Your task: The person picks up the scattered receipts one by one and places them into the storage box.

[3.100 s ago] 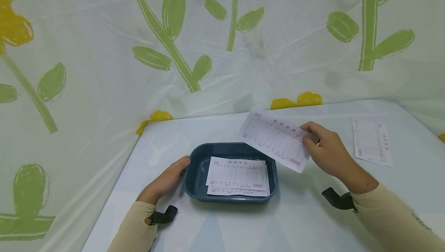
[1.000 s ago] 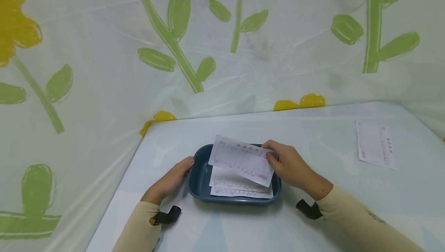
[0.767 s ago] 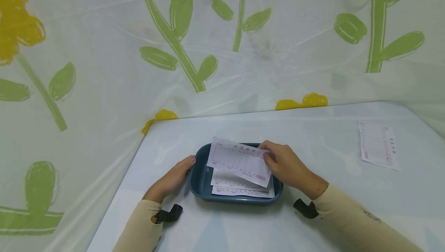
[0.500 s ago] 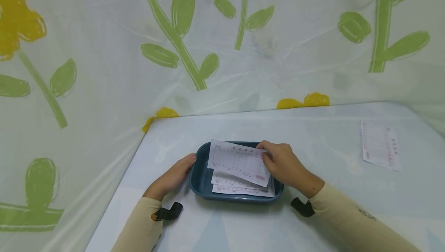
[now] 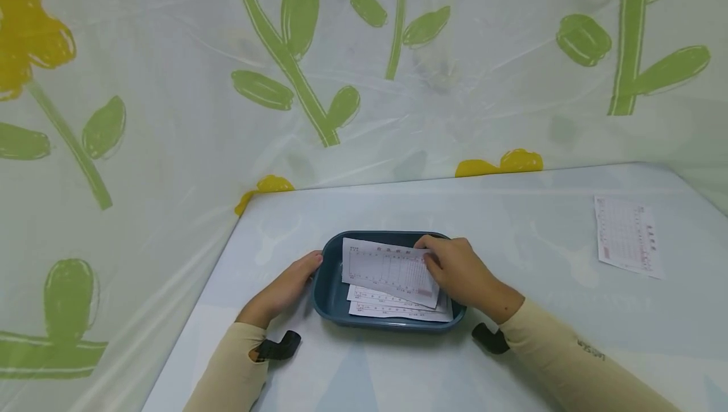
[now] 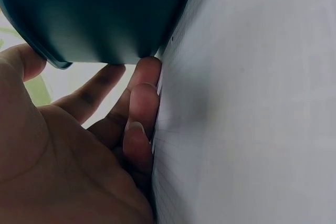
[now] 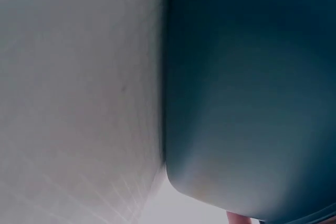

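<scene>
A dark blue-green plastic tray (image 5: 389, 323) stands on the table, with several printed receipt slips (image 5: 398, 312) lying in it. My left hand (image 5: 281, 289) holds the tray's left end, thumb at the rim (image 6: 56, 62) and fingers against the outer wall in the left wrist view. Between thumb and fingers, my right hand (image 5: 463, 273) pinches the right edge of the top receipt slip (image 5: 387, 270), which lies slightly askew over the others. The right wrist view is mostly filled by the tray's outer wall (image 7: 247, 103); only a bit of finger shows there.
Another receipt slip (image 5: 628, 235) lies alone on the white table (image 5: 534, 235) at the far right. A flower-printed sheet (image 5: 188, 102) hangs behind and to the left of the table. Black wrist mounts (image 5: 279, 345) stick out under both forearms.
My right hand has brought its receipt slip left from beside the tray to over the pile, then lowered and straightened it slightly. The left hand has stayed at the tray's left end.
</scene>
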Demonstrator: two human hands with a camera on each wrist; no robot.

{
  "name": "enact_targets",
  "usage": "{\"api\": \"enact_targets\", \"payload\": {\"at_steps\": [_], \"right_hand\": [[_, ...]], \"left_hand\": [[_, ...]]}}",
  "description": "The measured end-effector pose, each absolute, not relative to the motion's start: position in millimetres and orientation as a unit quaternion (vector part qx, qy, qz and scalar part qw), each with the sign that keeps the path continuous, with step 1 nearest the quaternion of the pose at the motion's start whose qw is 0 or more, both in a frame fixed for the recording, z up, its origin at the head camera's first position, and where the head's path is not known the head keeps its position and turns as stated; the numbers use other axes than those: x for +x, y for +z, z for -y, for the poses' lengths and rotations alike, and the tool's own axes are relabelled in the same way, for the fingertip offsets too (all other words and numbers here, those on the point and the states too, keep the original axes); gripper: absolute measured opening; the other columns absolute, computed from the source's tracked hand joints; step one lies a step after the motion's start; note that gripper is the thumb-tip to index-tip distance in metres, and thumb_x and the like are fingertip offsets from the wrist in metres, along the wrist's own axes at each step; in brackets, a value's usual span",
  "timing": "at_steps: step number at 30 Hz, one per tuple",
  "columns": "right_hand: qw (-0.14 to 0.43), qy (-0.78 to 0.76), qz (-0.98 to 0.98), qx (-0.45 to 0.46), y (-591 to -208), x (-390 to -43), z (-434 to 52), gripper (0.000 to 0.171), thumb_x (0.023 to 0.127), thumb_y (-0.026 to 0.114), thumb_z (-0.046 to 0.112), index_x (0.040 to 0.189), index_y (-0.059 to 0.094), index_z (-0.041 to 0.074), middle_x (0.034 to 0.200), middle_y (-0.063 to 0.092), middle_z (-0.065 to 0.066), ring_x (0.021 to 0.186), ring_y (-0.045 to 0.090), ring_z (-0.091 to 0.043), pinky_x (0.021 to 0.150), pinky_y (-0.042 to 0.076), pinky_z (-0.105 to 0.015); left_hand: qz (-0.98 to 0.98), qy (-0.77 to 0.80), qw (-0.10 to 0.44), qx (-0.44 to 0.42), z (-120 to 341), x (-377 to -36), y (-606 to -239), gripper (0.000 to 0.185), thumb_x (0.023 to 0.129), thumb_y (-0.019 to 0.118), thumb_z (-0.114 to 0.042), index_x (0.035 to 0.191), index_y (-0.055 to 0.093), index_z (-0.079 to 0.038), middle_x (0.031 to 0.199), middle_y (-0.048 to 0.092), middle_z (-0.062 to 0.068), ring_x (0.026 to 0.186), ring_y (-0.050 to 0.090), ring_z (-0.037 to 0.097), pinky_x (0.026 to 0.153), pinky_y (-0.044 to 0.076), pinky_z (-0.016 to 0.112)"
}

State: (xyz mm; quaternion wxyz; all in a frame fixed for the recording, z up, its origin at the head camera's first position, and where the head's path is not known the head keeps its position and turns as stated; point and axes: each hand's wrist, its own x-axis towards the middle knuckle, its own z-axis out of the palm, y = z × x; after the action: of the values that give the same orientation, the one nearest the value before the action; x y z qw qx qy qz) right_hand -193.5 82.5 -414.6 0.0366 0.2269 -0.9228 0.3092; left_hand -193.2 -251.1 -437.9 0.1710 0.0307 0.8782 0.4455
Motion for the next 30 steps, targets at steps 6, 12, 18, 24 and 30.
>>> {"api": "enact_targets", "payload": {"at_steps": [6,12,18,24,30], "right_hand": [[0.042,0.247,0.945,0.21,-415.8,-191.0,-77.6,0.023,0.093,0.068,0.008,0.115,0.069,0.011,0.105,0.076,-0.007,0.078,0.067,-0.015,0.083,0.054,-0.036],[0.038,0.169,0.964,0.202,-415.8,-190.1,-72.2,0.03,0.09,0.073,0.011,0.12,0.068,0.015,0.109,0.076,-0.005,0.102,0.071,-0.026,0.097,0.047,-0.057],[0.025,0.083,0.974,0.21,-415.6,-190.5,-68.0,0.036,0.089,0.074,0.012,0.124,0.066,0.016,0.106,0.076,-0.006,0.101,0.071,-0.026,0.091,0.049,-0.059],[0.022,0.033,0.974,0.223,-414.2,-189.9,-66.7,0.036,0.088,0.076,0.014,0.122,0.066,0.013,0.098,0.076,-0.006,0.092,0.072,-0.025,0.088,0.052,-0.058],[0.023,-0.004,0.973,0.23,-413.7,-188.5,-65.3,0.038,0.085,0.079,0.014,0.121,0.065,0.011,0.096,0.076,-0.008,0.09,0.072,-0.027,0.089,0.052,-0.061]], "left_hand": [[-0.881,0.442,0.167,0.031,251.7,-193.5,-438.7,0.067,0.104,0.025,-0.061,0.155,0.037,-0.018,0.16,0.038,0.006,0.15,0.031,0.03,0.121,0.027,0.057],[-0.88,0.443,0.168,0.031,251.6,-194.1,-439.5,0.066,0.105,0.025,-0.059,0.155,0.037,-0.017,0.16,0.038,0.006,0.15,0.03,0.03,0.122,0.026,0.057],[-0.884,0.438,0.163,0.031,251.6,-193.8,-438.7,0.066,0.105,0.025,-0.059,0.154,0.039,-0.018,0.158,0.041,0.006,0.149,0.033,0.03,0.121,0.027,0.058],[-0.877,0.448,0.173,0.026,251.1,-193.0,-441.8,0.067,0.104,0.026,-0.061,0.154,0.038,-0.018,0.159,0.039,0.006,0.15,0.03,0.031,0.122,0.023,0.059],[-0.88,0.444,0.166,0.027,250.5,-192.1,-440.4,0.069,0.104,0.026,-0.062,0.155,0.037,-0.016,0.16,0.038,0.007,0.15,0.031,0.032,0.122,0.023,0.059]]}}
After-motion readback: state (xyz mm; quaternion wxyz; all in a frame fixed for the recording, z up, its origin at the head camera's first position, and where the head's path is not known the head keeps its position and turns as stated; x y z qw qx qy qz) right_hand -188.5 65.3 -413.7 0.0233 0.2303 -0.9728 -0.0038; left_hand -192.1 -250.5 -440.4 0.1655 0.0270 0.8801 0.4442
